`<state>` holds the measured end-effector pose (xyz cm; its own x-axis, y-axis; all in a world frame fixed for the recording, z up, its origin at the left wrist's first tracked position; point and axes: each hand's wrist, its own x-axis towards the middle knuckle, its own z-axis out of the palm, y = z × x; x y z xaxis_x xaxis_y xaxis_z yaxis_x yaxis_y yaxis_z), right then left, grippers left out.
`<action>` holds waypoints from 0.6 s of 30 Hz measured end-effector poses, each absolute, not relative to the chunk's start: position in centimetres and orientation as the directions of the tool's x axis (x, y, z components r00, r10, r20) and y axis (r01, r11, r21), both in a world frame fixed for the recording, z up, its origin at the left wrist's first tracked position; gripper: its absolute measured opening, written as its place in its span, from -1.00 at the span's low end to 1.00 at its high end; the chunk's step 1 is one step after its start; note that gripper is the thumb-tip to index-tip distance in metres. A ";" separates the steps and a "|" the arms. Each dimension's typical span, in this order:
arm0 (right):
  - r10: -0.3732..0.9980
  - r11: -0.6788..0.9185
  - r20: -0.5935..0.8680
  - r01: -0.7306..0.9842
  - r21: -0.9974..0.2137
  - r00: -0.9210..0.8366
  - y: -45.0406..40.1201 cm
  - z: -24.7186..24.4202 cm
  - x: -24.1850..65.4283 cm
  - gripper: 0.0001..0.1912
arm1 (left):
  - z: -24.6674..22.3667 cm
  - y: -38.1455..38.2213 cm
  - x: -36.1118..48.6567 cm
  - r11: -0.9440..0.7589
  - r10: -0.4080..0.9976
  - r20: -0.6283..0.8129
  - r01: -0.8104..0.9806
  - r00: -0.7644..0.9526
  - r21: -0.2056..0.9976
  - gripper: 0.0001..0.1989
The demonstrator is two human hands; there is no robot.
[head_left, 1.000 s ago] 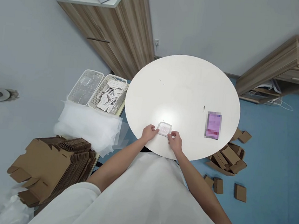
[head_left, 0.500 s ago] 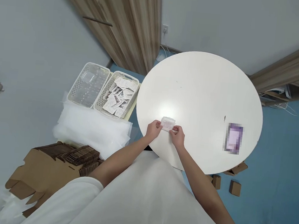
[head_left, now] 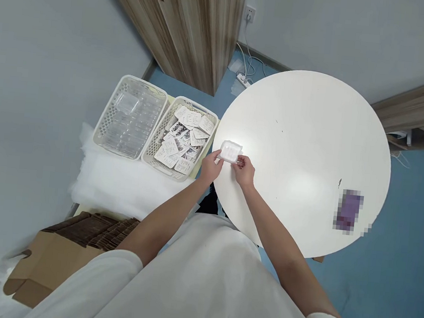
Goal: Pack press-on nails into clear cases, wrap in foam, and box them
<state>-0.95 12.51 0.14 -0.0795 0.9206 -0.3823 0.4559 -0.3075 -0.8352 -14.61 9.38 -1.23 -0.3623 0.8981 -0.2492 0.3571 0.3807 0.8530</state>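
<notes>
A small, flat rectangular packet (head_left: 230,151), whitish and translucent like a clear case in plastic wrap, is held at the near left part of the round white table (head_left: 313,119). My left hand (head_left: 211,167) pinches its left end between thumb and fingers. On its right end, my right hand (head_left: 244,171) is closed in the same way. What lies inside the packet is too small to make out. Left of my hands stands a white basket of printed cards (head_left: 178,143), and beyond it a white basket of clear plastic cases (head_left: 131,116).
A stack of white translucent sheets (head_left: 119,182) lies in front of the baskets. Flattened brown cardboard boxes (head_left: 60,259) are nearer to me on the left. A blurred purple object (head_left: 348,210) rests at the table's right side. Behind the table, a power strip (head_left: 244,80) lies on the floor.
My view has turned left, so the baskets appear larger and the table sits farther right. Both hands still hold the packet, which now appears higher and slightly farther left.
</notes>
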 end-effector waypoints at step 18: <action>0.905 -0.316 -0.418 0.531 -0.786 -0.081 9.5 0.9 2.0 -0.40 | -0.8 7.6 -14.1 0.409 0.892 -0.287 0.354 -0.349 0.841 -0.37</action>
